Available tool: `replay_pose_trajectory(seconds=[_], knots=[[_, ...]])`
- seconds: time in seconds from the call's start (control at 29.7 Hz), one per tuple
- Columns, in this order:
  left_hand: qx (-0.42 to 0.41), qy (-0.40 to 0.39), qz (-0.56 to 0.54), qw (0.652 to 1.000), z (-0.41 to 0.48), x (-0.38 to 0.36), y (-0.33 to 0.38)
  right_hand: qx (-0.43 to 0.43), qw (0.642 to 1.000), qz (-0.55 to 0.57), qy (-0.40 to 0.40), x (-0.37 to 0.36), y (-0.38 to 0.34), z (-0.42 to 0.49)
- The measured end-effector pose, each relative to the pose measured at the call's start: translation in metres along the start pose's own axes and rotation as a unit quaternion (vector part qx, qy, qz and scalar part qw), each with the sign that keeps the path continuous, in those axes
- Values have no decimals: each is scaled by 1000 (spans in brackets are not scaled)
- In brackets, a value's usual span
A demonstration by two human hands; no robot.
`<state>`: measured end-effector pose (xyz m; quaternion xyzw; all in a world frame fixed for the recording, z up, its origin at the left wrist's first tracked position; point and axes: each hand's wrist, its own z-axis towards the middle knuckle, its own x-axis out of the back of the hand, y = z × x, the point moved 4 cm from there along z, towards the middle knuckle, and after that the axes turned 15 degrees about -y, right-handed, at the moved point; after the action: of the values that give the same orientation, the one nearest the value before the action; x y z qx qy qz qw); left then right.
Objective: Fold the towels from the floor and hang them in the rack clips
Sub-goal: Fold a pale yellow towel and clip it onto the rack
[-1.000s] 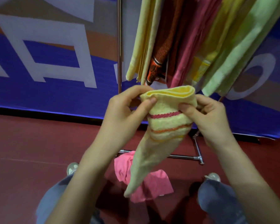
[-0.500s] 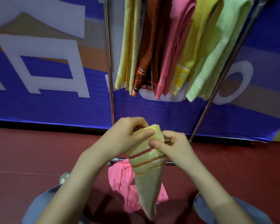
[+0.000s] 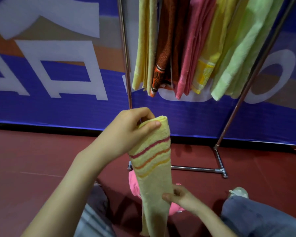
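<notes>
- Blue banner (image 3: 58, 108) with big white letters fills the left side and runs behind everything; dark red floor (image 3: 32, 159) lies below it
- left hand (image 3: 125, 134) reaches in from the lower left and grips the folded top of a striped towel (image 3: 154, 170); the thumb lies flat across the front of the fold; the fingers are curled round its back, pressed together
- that striped towel is pale yellow with a red, an orange and a yellow band; it is folded into a narrow strip and hangs straight down in the air between the two hands, in front of the rack and lower than the cloths hung there; its lower end reaches the bottom edge of the view
- rack (image 3: 125, 48) of shiny metal stands against the banner; one pole rises just behind the left hand; a slanted pole stands to the right; a base bar lies on the floor between them
- hanging towels (image 3: 193, 48) fill the rack side by side: pale yellow, orange-brown, pink, bright yellow, light green; what holds them at the top is out of view
- pink towel (image 3: 132, 183) lies crumpled on the floor, mostly hidden behind the striped towel
- right hand (image 3: 181, 197) pinches the right edge of the striped towel low down, thumb in front, curled fingers behind
- grey shoe (image 3: 238, 192) rests on the floor at the right; a leg (image 3: 255, 219) in blue cloth shows just below it
</notes>
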<state>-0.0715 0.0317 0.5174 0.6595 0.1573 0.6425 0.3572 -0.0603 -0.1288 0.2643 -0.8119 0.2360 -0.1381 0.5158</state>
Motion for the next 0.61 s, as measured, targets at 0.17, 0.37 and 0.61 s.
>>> replay_pose_trajectory(seconds=[0.17, 0.37, 0.61], knots=[[83, 78, 45, 992, -11, 7, -45, 6, 999, -35, -19, -3, -3, 1], [209, -24, 83, 974, -16, -41, -106, 58, 997, -18, -53, 13, -49, -17], [44, -153, -200, 967, 3, -114, -60, 109, 990, -30, -88, 17, -101, -32]])
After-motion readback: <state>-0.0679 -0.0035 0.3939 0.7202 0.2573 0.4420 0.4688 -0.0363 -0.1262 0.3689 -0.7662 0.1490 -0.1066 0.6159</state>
